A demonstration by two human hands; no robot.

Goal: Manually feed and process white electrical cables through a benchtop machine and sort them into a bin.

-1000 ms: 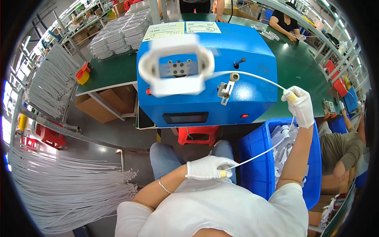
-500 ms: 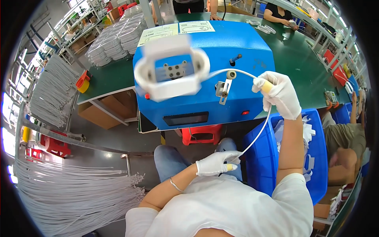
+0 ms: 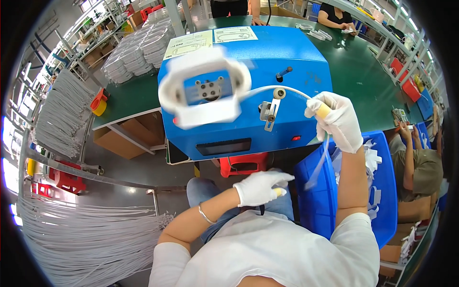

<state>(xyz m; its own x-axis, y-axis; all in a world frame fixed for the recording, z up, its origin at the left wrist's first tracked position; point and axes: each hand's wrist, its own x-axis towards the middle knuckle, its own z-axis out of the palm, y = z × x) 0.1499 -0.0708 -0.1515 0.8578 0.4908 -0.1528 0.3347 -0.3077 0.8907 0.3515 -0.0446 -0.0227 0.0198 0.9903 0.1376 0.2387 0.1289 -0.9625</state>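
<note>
My gloved right hand (image 3: 336, 120) is closed around a white cable (image 3: 299, 92) at the machine's right side. The cable runs left over a small guide roller (image 3: 279, 93) to a white frame-shaped winding piece (image 3: 204, 86), blurred, on the front of a blue machine (image 3: 287, 48). Below the right hand, the cable's blurred loose end hangs beside a blue bin. My gloved left hand (image 3: 262, 188) is over my lap, fingers stretched out to the right, apart from the cable. Both gloves show pale yellow finger coverings.
The blue bin (image 3: 313, 210) with white pieces stands at my right. Bundles of white cables (image 3: 91, 239) hang on racks at left. Stacked clear trays (image 3: 138, 50) and a yellow-orange tape dispenser (image 3: 99, 103) sit on the green table (image 3: 358, 86). Other people are around it.
My left hand has let go of the cable's lower end, its fingers now extended. That end has swung down toward the blue bin. My right hand keeps its grip in nearly the same place.
</note>
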